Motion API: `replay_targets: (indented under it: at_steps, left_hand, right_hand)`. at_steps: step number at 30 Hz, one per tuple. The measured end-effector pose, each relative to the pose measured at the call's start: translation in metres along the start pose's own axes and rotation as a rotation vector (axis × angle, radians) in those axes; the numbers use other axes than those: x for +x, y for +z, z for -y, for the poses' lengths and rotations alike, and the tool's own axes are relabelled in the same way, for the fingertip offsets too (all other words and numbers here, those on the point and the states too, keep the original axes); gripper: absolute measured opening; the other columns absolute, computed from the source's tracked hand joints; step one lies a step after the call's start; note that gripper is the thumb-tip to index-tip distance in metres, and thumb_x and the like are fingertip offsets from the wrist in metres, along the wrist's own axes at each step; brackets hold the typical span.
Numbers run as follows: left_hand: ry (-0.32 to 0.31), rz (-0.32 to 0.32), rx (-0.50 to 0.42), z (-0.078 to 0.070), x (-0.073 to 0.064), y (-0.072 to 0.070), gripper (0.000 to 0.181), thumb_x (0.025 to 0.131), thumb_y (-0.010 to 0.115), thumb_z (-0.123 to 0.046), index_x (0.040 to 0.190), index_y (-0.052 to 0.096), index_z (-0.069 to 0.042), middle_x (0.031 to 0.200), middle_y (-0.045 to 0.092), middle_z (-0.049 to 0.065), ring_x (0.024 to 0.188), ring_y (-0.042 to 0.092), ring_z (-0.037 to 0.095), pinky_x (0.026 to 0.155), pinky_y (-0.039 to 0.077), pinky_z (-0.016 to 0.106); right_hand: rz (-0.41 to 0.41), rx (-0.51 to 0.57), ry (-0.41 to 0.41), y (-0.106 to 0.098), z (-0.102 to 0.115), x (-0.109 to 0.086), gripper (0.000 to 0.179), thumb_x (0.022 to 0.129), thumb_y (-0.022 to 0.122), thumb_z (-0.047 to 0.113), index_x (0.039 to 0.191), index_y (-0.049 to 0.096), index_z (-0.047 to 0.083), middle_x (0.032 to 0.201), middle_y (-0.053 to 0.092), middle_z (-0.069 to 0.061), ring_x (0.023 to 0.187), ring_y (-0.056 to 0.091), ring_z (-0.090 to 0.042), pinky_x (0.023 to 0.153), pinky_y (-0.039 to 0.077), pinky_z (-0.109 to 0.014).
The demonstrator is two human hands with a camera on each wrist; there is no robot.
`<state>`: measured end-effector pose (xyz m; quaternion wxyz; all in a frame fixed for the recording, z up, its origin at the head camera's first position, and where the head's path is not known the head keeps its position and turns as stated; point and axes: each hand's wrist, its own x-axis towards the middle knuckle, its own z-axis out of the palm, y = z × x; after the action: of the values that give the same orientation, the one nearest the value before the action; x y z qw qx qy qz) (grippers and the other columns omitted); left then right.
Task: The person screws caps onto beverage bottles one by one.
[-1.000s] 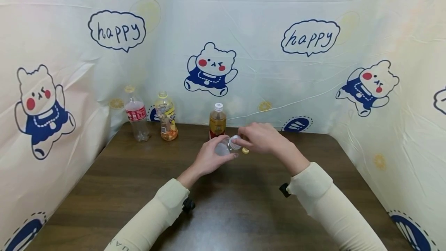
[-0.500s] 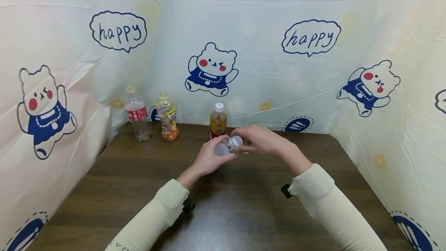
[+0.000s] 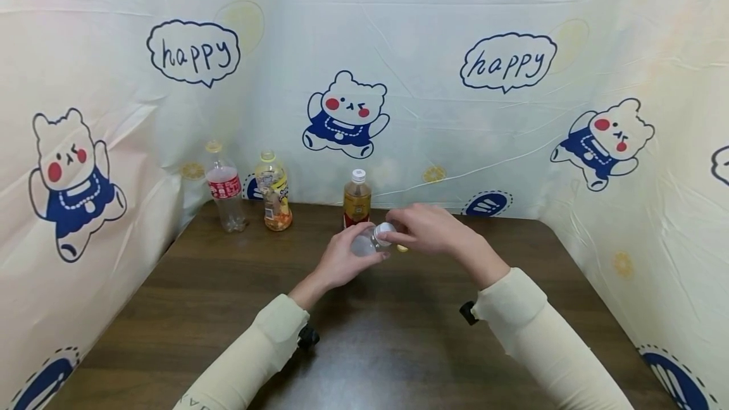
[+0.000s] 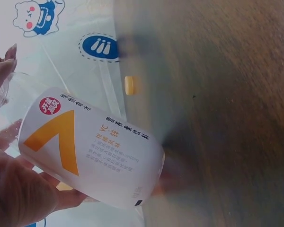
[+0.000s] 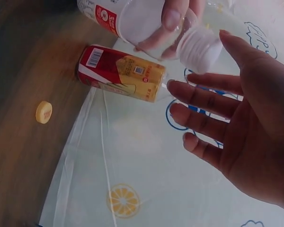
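My left hand [image 3: 346, 257] grips a clear plastic bottle [image 3: 362, 244] with a white label and a white cap [image 3: 385, 233]. The bottle leans, its capped end toward my right hand [image 3: 428, 228]. In the left wrist view its label [image 4: 92, 146] shows an orange check-like mark. Close by the white cap, my right hand has its thumb and fingers spread in the right wrist view. The thumb tip lies at the cap's edge; whether it touches is hard to tell. Behind stands a red-and-gold drink bottle [image 3: 357, 201], also white-capped. A loose yellow cap [image 5: 44, 112] rests on the table.
At the back left of the brown wooden table [image 3: 228, 309] stand a clear bottle with a red label [image 3: 224, 188] and a yellow-labelled bottle [image 3: 273, 192]. A printed cloth [image 3: 421, 112] hangs around the table's back and sides.
My right hand's fingers have shifted back and forth at the white cap, uncovering it half a second ago and partly covering it now. My left hand and the bottle have hardly moved.
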<state>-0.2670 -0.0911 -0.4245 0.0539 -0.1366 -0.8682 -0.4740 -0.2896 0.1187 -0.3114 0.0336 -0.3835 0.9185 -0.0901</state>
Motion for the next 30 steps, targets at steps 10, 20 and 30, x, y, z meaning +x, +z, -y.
replay_targets:
  at_steps: [10,20,30]
  left_hand:
    - [0.009,0.024,-0.012,0.0003,0.0013,-0.0019,0.06,0.085,0.083,-0.045,0.138,0.059,-0.028,0.137,0.061,-0.001,0.116,0.059,0.022,0.094,0.053,0.05]
    - [0.0,0.038,-0.005,0.0009,-0.0004,-0.0025,0.063,0.086,0.082,-0.043,0.141,0.057,-0.027,0.141,0.059,-0.001,0.118,0.057,0.024,0.096,0.051,0.05]
    - [0.018,0.031,-0.011,0.0011,-0.0009,-0.0025,0.063,0.085,0.082,-0.047,0.139,0.058,-0.026,0.136,0.061,-0.001,0.113,0.059,0.023,0.092,0.053,0.047]
  right_hand:
    - [0.032,0.073,-0.06,-0.0019,-0.0004,-0.0014,0.052,0.094,0.075,0.038,0.141,0.058,0.022,0.121,0.068,0.006,0.103,0.063,-0.012,0.09,0.055,-0.035]
    - [0.021,0.071,-0.024,0.0036,0.0018,0.0015,0.031,0.093,0.076,0.037,0.12,0.065,0.024,0.103,0.068,0.009,0.089,0.062,-0.012,0.079,0.055,-0.029]
    - [0.022,0.064,0.003,-0.0027,0.0017,-0.0035,0.039,0.099,0.063,0.049,0.128,0.064,0.022,0.087,0.065,0.01,0.075,0.06,-0.011,0.066,0.052,-0.031]
